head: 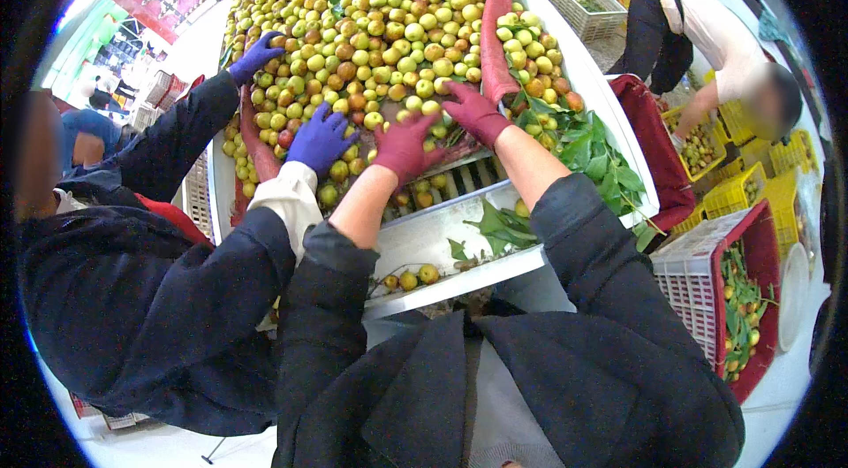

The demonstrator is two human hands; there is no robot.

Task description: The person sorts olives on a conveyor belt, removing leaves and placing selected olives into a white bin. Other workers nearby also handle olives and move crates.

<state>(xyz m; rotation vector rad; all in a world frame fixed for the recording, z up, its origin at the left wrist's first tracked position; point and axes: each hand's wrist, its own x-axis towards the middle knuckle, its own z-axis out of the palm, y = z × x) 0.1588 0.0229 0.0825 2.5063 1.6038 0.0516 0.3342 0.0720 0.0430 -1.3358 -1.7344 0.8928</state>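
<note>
Green and reddish jujubes point(397, 10) are heaped over a large white sorting table. My left hand point(407, 148), in a dark red glove, spreads its fingers over the fruit at the heap's near edge. To its right, my right hand point(476, 113), gloved alike, reaches among jujubes beside a padded red divider point(498, 37). Its fingers are apart, and I see nothing held in either hand. Slatted rollers point(467, 177) with a few fruits on them lie below my hands. Closer to me, a white trough point(424, 236) carries green leaves point(503, 226) and several jujubes point(409, 280).
A co-worker in purple gloves point(321, 140) works at the heap on my left. Leafy twigs point(596, 156) pile up at the table's right side. Beyond stand a red-lined crate point(695, 282) and yellow crates point(735, 189), where another person point(715, 37) bends down.
</note>
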